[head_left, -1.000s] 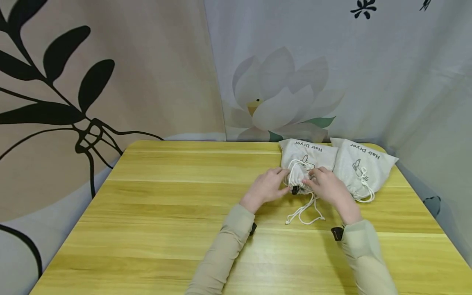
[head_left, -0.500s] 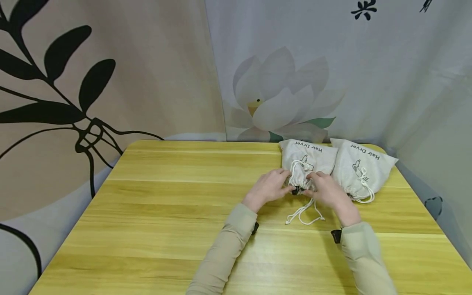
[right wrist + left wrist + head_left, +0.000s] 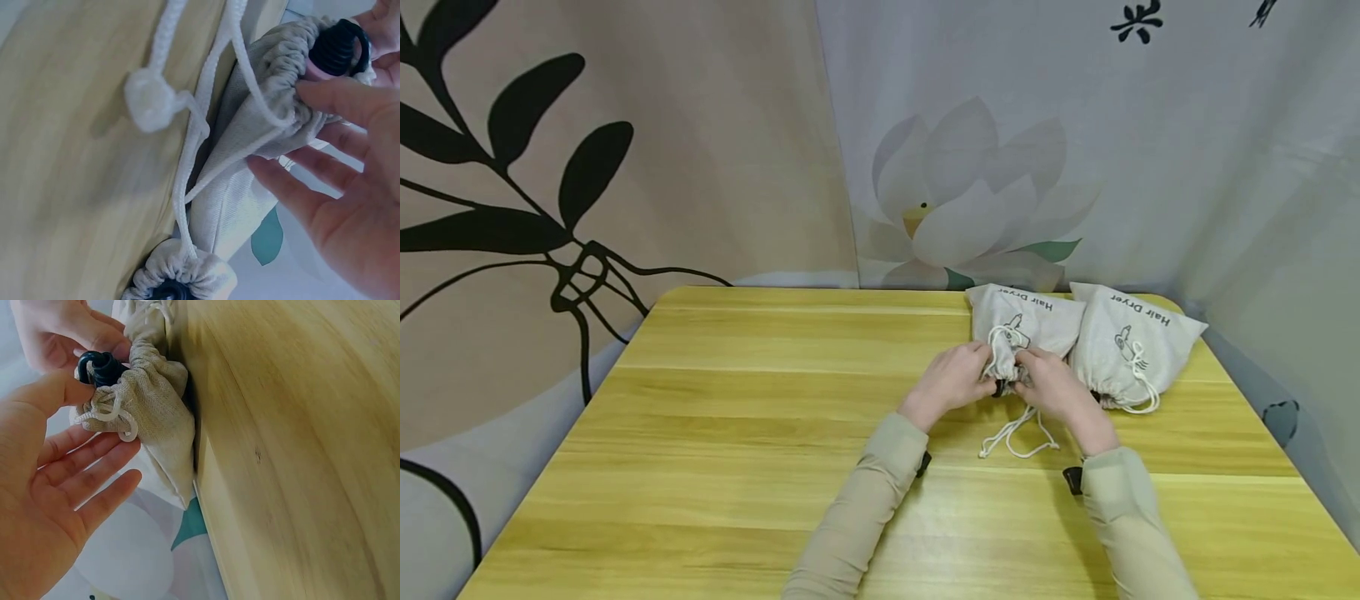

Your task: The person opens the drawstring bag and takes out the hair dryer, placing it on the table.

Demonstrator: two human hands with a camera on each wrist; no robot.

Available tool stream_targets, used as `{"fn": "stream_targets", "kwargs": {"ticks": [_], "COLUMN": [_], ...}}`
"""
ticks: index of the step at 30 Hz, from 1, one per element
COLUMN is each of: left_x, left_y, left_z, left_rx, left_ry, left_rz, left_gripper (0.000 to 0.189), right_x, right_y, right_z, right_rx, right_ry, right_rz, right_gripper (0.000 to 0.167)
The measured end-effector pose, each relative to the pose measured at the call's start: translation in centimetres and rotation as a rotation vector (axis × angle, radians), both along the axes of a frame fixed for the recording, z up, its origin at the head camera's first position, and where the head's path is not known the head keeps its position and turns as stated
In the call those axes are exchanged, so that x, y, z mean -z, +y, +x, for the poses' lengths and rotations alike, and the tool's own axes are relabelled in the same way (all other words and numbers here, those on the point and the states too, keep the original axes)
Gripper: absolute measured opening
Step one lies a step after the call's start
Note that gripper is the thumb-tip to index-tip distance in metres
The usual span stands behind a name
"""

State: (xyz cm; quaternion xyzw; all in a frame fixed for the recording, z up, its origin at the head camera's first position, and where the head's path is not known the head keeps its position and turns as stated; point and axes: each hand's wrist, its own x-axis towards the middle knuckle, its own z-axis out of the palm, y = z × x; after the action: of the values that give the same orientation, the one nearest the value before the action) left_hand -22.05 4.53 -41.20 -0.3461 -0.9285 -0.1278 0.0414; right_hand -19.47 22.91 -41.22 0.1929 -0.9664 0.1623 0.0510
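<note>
Hair Dryer bag (image 3: 1051, 321), one, at far right of table (image 3: 700, 433), left hand (image 3: 953, 377) and right hand (image 3: 1052, 385) pinching its gathered mouth (image 3: 295, 50) from opposite sides, black stub (image 3: 106, 370) protruding, white cord (image 3: 983, 453) trailing, second bag (image 3: 1127, 354) beside.

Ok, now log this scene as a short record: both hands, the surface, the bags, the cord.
left hand: pinches the gathered mouth of the left bag
right hand: grips that mouth's other side
surface: wooden table
left bag: "Hair Dryer" print, black ribbed piece at its mouth
right bag: same print, beside it, untouched
white cord: trails from left bag onto table
</note>
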Motion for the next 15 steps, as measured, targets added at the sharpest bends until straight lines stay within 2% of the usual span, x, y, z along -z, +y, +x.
{"fn": "stream_targets", "kwargs": {"ticks": [4,10,15], "left_x": [0.06,-0.1,-0.03], "left_y": [-0.1,-0.42,-0.68], "left_z": [-0.02,0.08,0.08], "left_rx": [0.008,0.021,0.004], "left_ry": [0.014,0.014,0.001], "left_rz": [0.012,0.017,-0.001], "left_gripper": [0.022,0.02,0.022], "right_x": [0.21,0.41,0.39], "right_y": [-0.08,-0.34,-0.82], "right_z": [-0.13,-0.32,-0.48], "right_rx": [-0.025,-0.056,-0.081], "right_ry": [0.043,0.074,0.092], "right_rz": [-0.009,-0.022,-0.031], "right_gripper": [0.02,0.024,0.023]}}
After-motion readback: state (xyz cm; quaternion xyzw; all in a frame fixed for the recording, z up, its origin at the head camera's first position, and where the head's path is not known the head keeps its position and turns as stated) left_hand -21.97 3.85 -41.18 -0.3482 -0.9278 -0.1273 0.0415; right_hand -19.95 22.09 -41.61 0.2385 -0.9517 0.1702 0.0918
